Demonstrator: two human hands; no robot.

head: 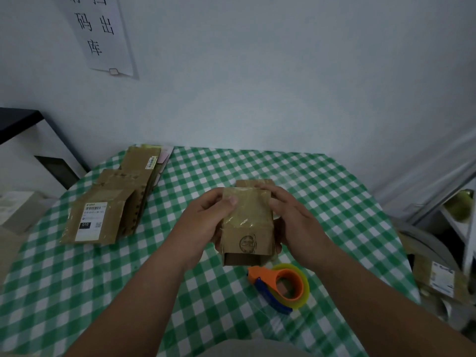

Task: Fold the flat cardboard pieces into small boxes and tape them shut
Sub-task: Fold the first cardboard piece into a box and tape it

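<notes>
A small brown cardboard box (pixel 247 228) with clear tape across its top face is held above the middle of the table. My left hand (pixel 203 220) grips its left side, thumb lying on the top face. My right hand (pixel 291 217) grips its right side, fingers curled over the far edge. The near end of the box is open, its flaps loose. An orange and blue tape dispenser (pixel 280 284) with a yellowish roll lies on the table just in front of the box. A pile of flat cardboard pieces (pixel 113 197) lies at the left of the table.
The table carries a green and white checked cloth (pixel 334 191). A white wall with a paper sign (pixel 100 34) stands behind. A dark-topped cabinet (pixel 23 140) is at the left. More cardboard boxes (pixel 438 276) and a shelf sit at the right.
</notes>
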